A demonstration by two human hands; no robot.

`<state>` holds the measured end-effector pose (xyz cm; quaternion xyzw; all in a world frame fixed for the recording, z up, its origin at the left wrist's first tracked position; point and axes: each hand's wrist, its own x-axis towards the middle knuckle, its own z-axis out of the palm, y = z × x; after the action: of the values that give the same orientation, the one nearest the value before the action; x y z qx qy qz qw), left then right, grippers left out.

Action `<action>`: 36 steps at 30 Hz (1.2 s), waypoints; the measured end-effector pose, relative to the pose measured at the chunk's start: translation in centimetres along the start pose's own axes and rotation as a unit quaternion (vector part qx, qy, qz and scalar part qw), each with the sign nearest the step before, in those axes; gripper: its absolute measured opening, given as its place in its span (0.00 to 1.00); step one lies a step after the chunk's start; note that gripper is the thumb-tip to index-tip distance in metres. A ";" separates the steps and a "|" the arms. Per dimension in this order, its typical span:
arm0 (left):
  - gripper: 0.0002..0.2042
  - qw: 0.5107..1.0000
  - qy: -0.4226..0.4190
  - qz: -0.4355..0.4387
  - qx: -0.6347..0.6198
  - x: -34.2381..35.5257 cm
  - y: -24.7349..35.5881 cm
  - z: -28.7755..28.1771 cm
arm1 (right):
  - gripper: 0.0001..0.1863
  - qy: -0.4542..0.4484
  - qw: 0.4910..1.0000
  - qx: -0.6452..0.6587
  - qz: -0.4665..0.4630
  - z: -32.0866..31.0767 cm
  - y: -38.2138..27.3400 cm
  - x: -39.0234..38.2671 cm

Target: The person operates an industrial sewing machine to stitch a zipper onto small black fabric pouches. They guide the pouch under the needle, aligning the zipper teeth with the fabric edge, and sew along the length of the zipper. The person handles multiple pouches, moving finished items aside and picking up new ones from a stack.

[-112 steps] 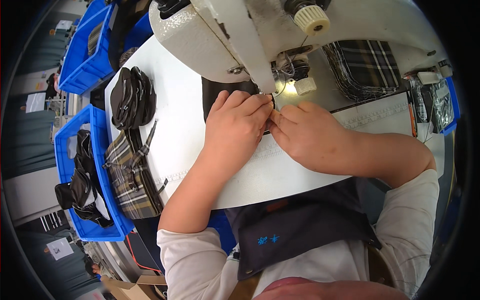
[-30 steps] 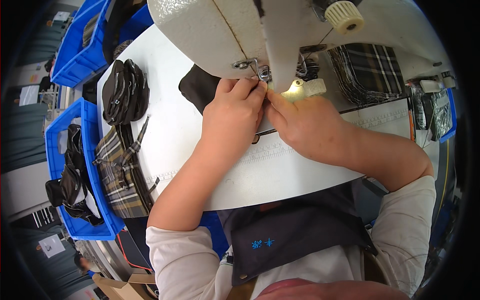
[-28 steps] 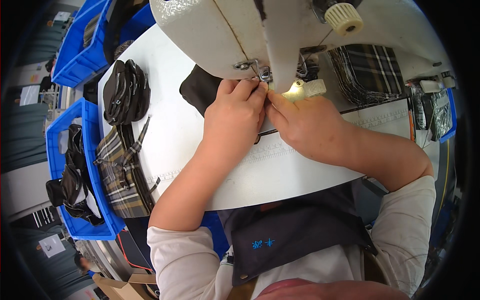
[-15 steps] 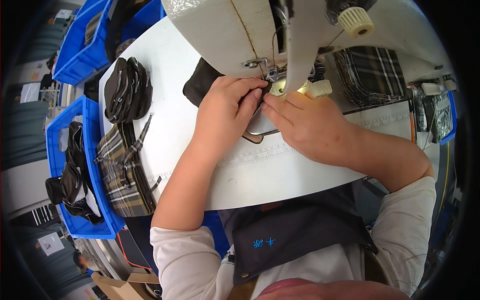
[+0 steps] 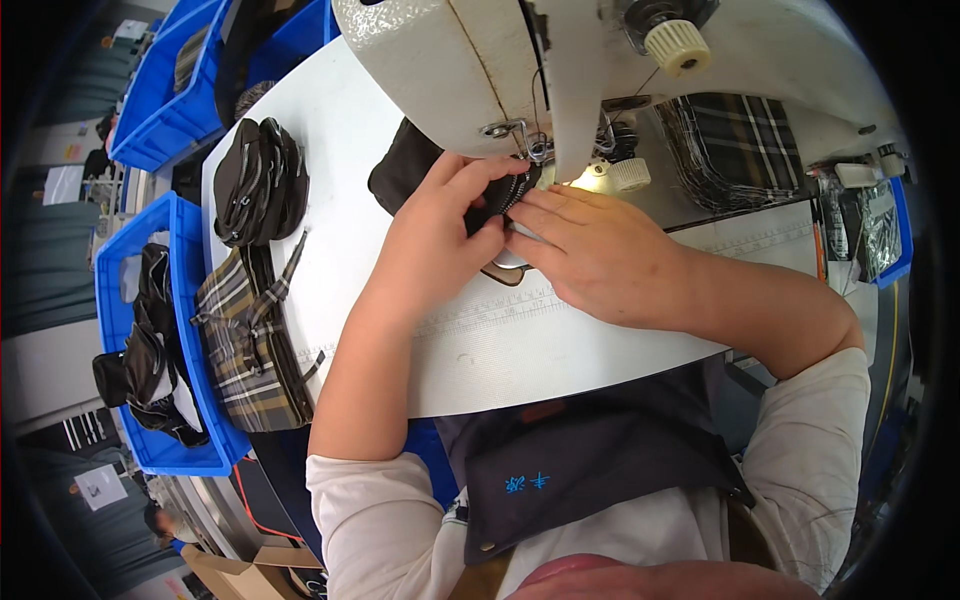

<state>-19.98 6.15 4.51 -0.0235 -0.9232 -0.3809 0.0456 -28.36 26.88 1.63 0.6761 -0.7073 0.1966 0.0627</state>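
A dark brown fabric pouch [image 5: 403, 168] with a metal-toothed zipper [image 5: 516, 190] lies under the needle area of a white sewing machine [image 5: 440, 60]. My left hand [image 5: 430, 230] is closed on its near part, index finger bent over the zipper edge beside the presser foot and thumb lower down. From the right, my right hand [image 5: 605, 255] presses its fingers together against the zipper edge; its thumb is hidden. The fingertips of both hands nearly meet below the needle. A small lamp [image 5: 597, 178] lights the spot.
Stacked dark zippered pouches [image 5: 260, 185] and plaid fabric pieces [image 5: 250, 345] lie on the left of the white table [image 5: 480, 370]. More plaid panels [image 5: 735, 150] are stacked right of the needle. Blue bins [image 5: 220, 400] stand along the left; a small blue tray [image 5: 895, 245] sits far right.
My left thumb has dropped away from the index finger, uncovering more of the zipper. My right hand has shifted slightly left and its fingers lie flatter along the edge.
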 end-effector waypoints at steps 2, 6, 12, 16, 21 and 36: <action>0.24 0.993 -0.010 -0.074 -0.089 -0.1 -0.6 -0.4 | 0.26 0.001 1.000 0.013 0.006 -0.1 0.0 0.0; 0.24 0.985 0.078 -0.084 -0.127 -0.2 -0.4 -0.1 | 0.26 0.008 1.000 0.018 0.014 0.0 -0.1 -0.2; 0.19 0.988 0.025 0.098 0.119 0.1 -1.1 0.0 | 0.17 0.032 0.999 -0.008 -0.002 1.1 0.0 -0.2; 0.20 0.988 0.002 0.064 0.142 0.1 0.9 0.1 | 0.15 0.029 0.999 -0.028 0.001 1.1 -0.1 -0.5; 0.20 0.987 0.027 0.053 0.147 -0.1 -0.2 0.7 | 0.17 0.096 0.993 -0.067 0.006 1.2 -0.2 -0.6; 0.10 0.958 0.152 0.085 0.228 1.0 0.0 3.2 | 0.14 0.069 0.995 -0.074 0.006 1.5 -0.6 -0.6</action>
<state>-21.23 8.46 2.33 -0.0327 -0.9624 -0.1537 0.2218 -27.45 26.92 0.11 0.6505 -0.7178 0.1901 0.1598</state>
